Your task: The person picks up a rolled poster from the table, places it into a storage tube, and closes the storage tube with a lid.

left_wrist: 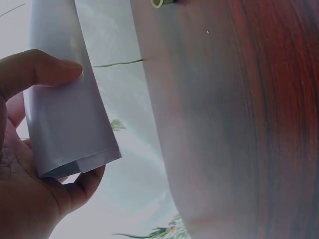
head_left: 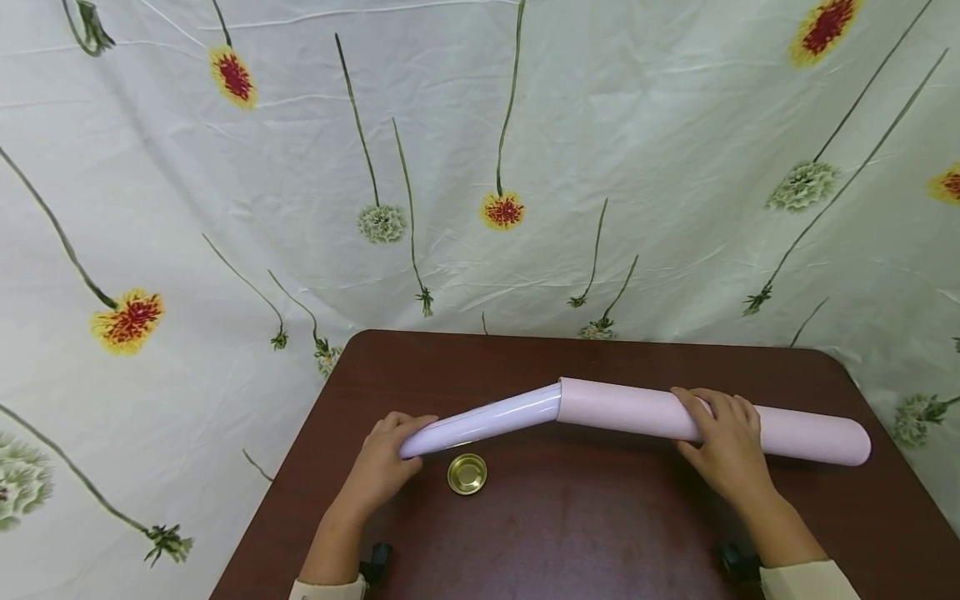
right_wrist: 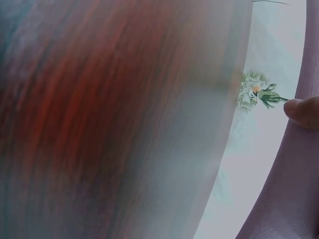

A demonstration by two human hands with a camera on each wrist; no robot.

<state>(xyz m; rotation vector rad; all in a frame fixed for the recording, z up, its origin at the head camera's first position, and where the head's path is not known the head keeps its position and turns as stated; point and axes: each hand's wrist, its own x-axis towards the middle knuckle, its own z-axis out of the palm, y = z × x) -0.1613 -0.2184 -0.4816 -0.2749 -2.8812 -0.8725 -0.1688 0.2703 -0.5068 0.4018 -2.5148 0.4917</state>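
Observation:
A pale pink cardboard tube point(head_left: 622, 406) slants across the far half of the table. My right hand point(head_left: 723, 437) grips it around its middle from above. Out of the tube's left end reaches a rolled glossy lilac-white sheet point(head_left: 487, 423), bent at an angle to the tube. Its outer end is held by my left hand point(head_left: 386, 462); in the left wrist view the thumb lies across the roll point(left_wrist: 65, 114) and the fingers wrap behind it. That end shows an open, hollow edge. In the right wrist view only the thumb point(right_wrist: 301, 110) appears, against the tube point(right_wrist: 284, 184).
On the dark brown table point(head_left: 585, 517), a small round gold-coloured cap point(head_left: 467, 474) lies just right of my left hand. A white cloth with printed flowers point(head_left: 450, 167) hangs behind the table's far edge.

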